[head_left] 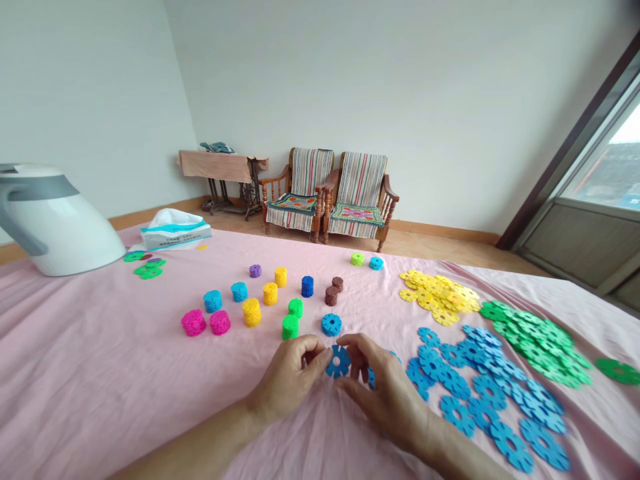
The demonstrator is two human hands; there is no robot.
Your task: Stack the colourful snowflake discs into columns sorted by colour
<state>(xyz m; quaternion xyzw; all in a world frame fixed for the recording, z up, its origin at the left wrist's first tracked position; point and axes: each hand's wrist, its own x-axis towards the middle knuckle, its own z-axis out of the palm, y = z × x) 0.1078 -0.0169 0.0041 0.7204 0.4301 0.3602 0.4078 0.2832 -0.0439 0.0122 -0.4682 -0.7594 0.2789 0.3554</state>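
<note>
Both of my hands meet at the near middle of the pink cloth (100,373). My left hand (293,377) and my right hand (385,387) pinch a blue snowflake-shaped disc (339,362) between their fingertips, held upright just above the cloth. A short stack of the same blue discs (331,325) stands right behind it. To the right of my right hand lies a spread of loose blue discs (480,390).
Several small stacks stand in rows behind: pink (193,323), yellow (251,312), green (290,327), cyan (213,301), dark blue (307,286), brown (331,295). Loose yellow discs (440,292) and green discs (540,340) lie right. A white kettle (50,220) and tissue pack (175,230) sit far left.
</note>
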